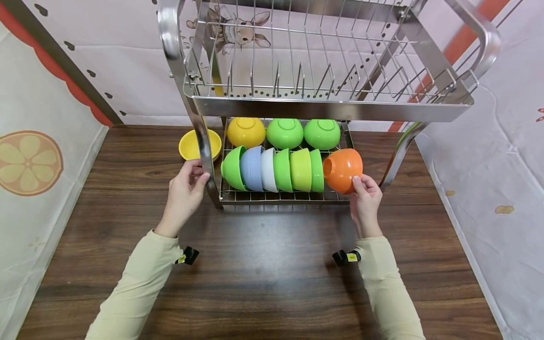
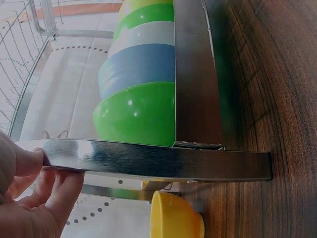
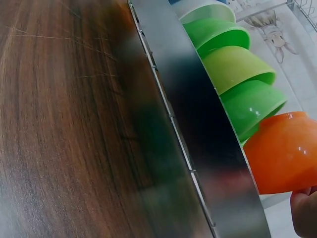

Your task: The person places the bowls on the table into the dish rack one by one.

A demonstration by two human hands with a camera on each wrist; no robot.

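Note:
An orange bowl (image 1: pixel 345 167) is pinched at its rim by my right hand (image 1: pixel 366 200); it lies tilted at the right end of the front row on the lower rack, its base toward the other bowls. Beside it, nested on their sides, stand a green bowl (image 1: pixel 317 171), a yellow-green bowl (image 1: pixel 301 170), another green one, a white bowl (image 1: pixel 267 170), a blue bowl (image 1: pixel 251 168) and a green bowl (image 1: pixel 233 168) at the left end. With thumb and fingers my left hand (image 1: pixel 183 193) grips the left front post (image 2: pixel 114 157) of the metal dish rack.
Behind the front row, an orange-yellow bowl (image 1: pixel 246 133) and two green bowls (image 1: pixel 284 134) sit upside down. A yellow bowl (image 1: pixel 190 145) is on the wooden table (image 1: pixel 272 283) just outside the rack's left post. The wire upper tier (image 1: pixel 331 109) overhangs the lower rack.

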